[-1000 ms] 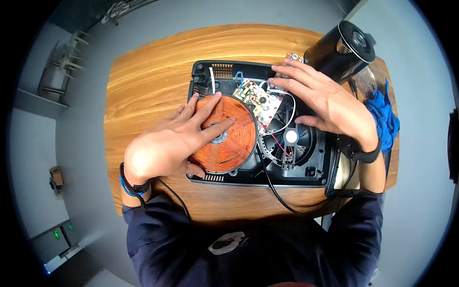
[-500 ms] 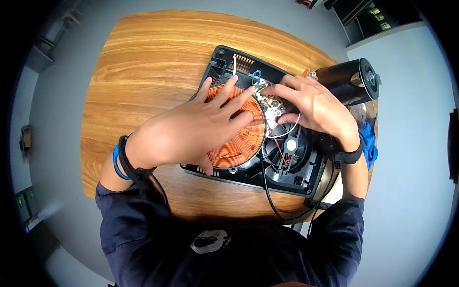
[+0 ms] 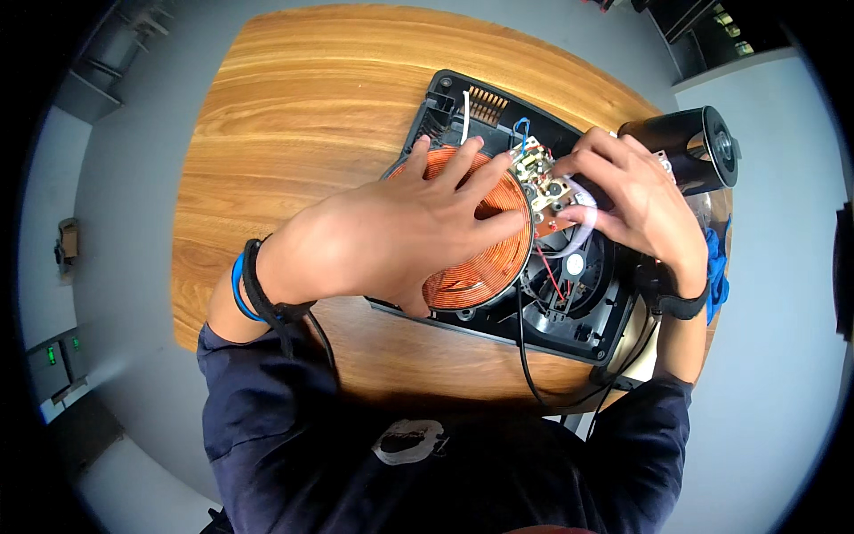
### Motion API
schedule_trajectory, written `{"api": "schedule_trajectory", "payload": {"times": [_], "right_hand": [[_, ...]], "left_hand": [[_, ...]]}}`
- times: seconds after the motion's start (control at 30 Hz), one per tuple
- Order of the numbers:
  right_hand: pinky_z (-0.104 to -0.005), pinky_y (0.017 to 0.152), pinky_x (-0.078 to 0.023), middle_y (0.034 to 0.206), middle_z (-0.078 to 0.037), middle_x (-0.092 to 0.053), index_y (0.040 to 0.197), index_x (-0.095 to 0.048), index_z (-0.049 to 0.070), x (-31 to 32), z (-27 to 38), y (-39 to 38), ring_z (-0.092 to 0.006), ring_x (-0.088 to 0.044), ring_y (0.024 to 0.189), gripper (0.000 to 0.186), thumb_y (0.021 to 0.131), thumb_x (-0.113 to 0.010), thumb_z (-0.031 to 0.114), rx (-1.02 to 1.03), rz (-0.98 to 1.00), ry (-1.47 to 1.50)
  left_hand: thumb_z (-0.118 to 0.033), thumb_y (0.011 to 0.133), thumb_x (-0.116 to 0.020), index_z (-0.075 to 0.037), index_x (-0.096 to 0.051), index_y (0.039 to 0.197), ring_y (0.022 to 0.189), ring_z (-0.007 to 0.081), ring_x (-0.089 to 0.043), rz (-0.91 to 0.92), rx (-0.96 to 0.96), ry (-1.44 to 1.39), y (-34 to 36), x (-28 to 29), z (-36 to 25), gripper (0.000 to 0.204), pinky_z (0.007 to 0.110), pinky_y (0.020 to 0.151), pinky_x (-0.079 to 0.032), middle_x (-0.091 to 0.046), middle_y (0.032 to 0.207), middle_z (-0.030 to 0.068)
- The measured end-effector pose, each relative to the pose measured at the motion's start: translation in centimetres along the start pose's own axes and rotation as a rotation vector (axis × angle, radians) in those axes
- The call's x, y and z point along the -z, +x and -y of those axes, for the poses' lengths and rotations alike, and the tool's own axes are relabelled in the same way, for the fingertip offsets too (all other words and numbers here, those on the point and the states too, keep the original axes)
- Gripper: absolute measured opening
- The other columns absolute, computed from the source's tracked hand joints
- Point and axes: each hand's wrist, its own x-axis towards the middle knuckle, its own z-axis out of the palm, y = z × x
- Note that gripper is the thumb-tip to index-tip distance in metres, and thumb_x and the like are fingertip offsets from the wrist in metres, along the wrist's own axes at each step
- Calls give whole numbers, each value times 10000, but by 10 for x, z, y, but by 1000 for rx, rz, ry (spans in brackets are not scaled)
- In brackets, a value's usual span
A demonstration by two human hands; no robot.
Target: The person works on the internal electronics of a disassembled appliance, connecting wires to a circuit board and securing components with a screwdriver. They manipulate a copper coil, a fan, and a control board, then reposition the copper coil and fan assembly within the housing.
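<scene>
The black base of an opened induction cooker [image 3: 576, 349] lies on the wooden table. Spread across its round copper coil [image 3: 498, 271] is my left hand [image 3: 409, 218], open, with fingers apart and the thumb at the near rim. Just right of the coil, a small circuit board [image 3: 553, 189] with many components sits between the curled fingers and thumb of my right hand [image 3: 636, 191]. A pale cable [image 3: 589, 227] curves beside that thumb. Nearer me is a black cooling fan [image 3: 574, 267], with red wires running to it. My fingers hide part of the board's right edge.
A black cylinder [image 3: 672, 147] lies on its side at the table's right, with a blue cloth [image 3: 717, 276] nearer me. Black cords [image 3: 525, 351] hang over the base's front edge. Bare wood [image 3: 294, 116] of the table extends to the left.
The circuit board has tilted, and its brown part now shows near my right thumb. My right hand has drawn back slightly; the left stays on the coil. The whole view has shifted a little.
</scene>
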Motion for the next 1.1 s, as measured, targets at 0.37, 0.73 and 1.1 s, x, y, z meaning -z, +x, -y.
{"api": "schedule_trajectory", "payload": {"times": [0.37, 0.73, 1.1], "right_hand": [[-517, 1048, -587, 1271, -190, -755, 1452, -604, 51, -7, -5, -37, -434, -736, 1219, 727, 822, -967, 75, -160, 94, 145], [-513, 939, -628, 1239, -189, -754, 1365, -657, 43, -2, 12, -73, -460, -760, 1111, 547, 882, -912, 76, -304, 111, 266], [-516, 929, -621, 1217, -150, -736, 1297, -717, 50, -9, 7, -96, -445, -743, 1132, 482, 870, -930, 114, -265, 139, 375]], "left_hand": [[-323, 670, -1103, -110, -471, 1635, 1701, 618, -293, -11, 6, -29, -6, 7, 1, 1172, 669, 1349, -401, -245, 1851, 349], [-265, 595, -1115, -70, -501, 1580, 1708, 618, -271, -11, 21, -157, -6, 14, 7, 1177, 617, 1406, -343, -248, 1840, 340], [-233, 528, -1110, -58, -551, 1507, 1738, 590, -244, 60, 81, -207, -4, 24, 5, 1141, 608, 1425, -326, -257, 1855, 331]]}}
